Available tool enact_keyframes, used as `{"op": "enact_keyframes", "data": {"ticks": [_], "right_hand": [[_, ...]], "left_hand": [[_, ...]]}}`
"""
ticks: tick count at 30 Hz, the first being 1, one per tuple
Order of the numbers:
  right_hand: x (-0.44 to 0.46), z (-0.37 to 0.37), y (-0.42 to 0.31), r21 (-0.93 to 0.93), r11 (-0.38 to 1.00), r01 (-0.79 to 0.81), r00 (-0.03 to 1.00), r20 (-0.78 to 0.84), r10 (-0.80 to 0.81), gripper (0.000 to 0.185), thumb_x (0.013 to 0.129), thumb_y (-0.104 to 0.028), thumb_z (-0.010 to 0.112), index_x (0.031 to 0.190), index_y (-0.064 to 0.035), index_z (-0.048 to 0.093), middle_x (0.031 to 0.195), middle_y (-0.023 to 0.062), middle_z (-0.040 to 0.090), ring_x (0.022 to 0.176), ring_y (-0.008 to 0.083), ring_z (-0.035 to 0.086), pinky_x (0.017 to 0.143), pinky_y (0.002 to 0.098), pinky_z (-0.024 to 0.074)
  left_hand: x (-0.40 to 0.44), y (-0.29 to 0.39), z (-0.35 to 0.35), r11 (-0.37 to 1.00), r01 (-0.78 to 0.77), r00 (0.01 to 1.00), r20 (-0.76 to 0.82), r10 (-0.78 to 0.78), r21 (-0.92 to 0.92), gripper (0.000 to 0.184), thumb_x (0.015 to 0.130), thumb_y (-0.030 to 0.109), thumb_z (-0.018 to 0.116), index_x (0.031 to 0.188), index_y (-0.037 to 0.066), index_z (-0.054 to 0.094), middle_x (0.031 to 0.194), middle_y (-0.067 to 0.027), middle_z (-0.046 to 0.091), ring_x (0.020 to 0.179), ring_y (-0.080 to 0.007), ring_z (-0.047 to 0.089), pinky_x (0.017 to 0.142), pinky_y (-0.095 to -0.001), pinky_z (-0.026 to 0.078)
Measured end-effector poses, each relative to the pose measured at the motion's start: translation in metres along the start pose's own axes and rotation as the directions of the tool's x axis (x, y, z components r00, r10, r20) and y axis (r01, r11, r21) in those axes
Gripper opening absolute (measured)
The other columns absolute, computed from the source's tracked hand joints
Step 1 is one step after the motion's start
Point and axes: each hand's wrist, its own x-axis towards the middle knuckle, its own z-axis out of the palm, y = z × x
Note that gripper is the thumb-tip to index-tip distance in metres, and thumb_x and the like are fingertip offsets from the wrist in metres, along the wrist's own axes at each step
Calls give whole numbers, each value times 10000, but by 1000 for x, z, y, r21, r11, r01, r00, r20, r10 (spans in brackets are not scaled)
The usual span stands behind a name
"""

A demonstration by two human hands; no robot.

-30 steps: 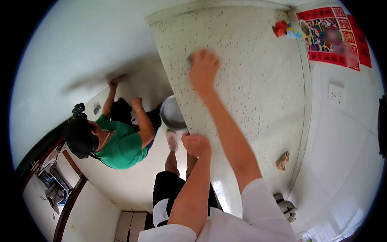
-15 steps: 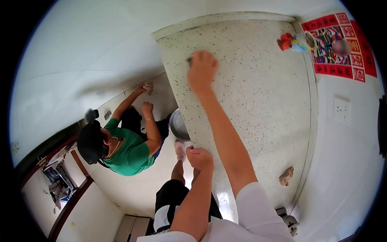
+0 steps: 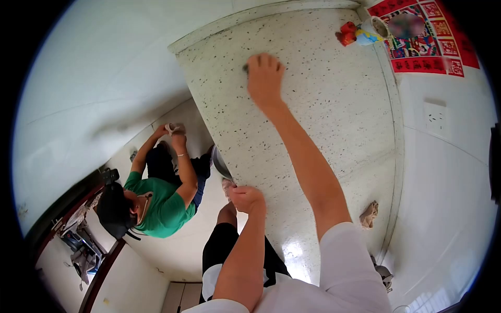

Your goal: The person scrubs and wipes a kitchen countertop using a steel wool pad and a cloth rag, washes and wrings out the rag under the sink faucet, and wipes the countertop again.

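My right hand presses down on the speckled countertop, its fingers curled. A small dark thing shows at the left edge of those fingers; most of it is hidden, and its kind cannot be made out. At the counter's near left edge is my left hand, closed, with its inner side hidden. Farther right along the counter lies a crumpled brown cloth, apart from both hands.
A person in a green shirt crouches at the left, holding a pale cloth. A metal basin stands below the counter's edge. A patterned cup and a red figure stand near the wall by a red poster.
My right hand has slid rightward and a little farther away over the counter. The crouching person's two hands have come together at the pale cloth. The view has shifted, hiding more of the basin.
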Motion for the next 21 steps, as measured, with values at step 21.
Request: {"op": "enact_keyframes", "data": {"ticks": [21], "right_hand": [[41, 10, 27, 150, 951, -270, 960, 112, 255, 278, 753, -13, 565, 1022, -79, 540, 1075, 148, 513, 982, 326, 484, 833, 461, 360]], "left_hand": [[2, 11, -6, 995, 59, 994, 101, -51, -79, 400, 882, 231, 251, 1020, 45, 577, 1006, -167, 622, 906, -383, 590, 771, -489, 464]]}}
